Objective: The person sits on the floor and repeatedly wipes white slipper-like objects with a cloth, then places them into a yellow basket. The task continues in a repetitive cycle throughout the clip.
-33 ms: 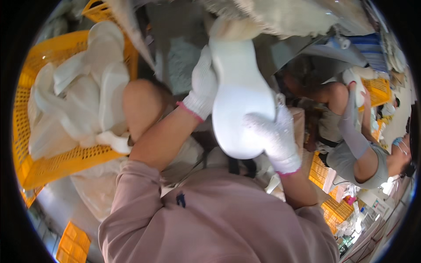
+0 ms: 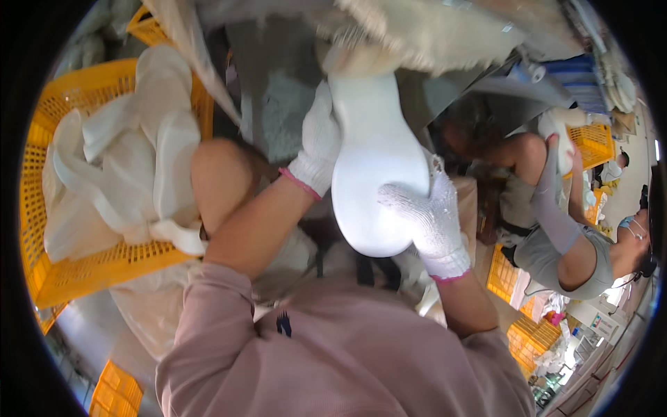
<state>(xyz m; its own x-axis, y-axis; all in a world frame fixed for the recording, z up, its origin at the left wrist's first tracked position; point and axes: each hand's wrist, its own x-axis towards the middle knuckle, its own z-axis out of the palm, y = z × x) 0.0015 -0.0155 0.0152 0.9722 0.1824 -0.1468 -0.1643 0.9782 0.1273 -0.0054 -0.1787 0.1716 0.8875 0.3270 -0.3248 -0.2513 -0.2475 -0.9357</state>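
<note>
Between my gloved hands is a smooth white sole-shaped piece (image 2: 379, 163), broad at the near end and narrower in the middle. Its far end meets a pale, fuzzy-edged round thing (image 2: 417, 42), and whether they touch is hard to tell. My left hand (image 2: 321, 139), in a white knit glove with a pink cuff, is closed along the piece's left edge, with its fingertips hidden beneath. My right hand (image 2: 431, 215), gloved alike, grips the broad part from the right. Its thumb lies across the top face, and the other fingers are mostly out of sight.
A yellow perforated basket (image 2: 104, 274) at left holds several similar white pieces (image 2: 177, 163), next to my bare knee (image 2: 224, 184). At right sits a masked co-worker (image 2: 566, 250) handling a white piece (image 2: 554, 126). More yellow crates (image 2: 531, 340) stand at lower right, another (image 2: 117, 393) at lower left.
The whole view has shifted slightly, with things sitting a little lower in the picture. Both hands keep the same hold on the white sole-shaped piece, which has hardly moved.
</note>
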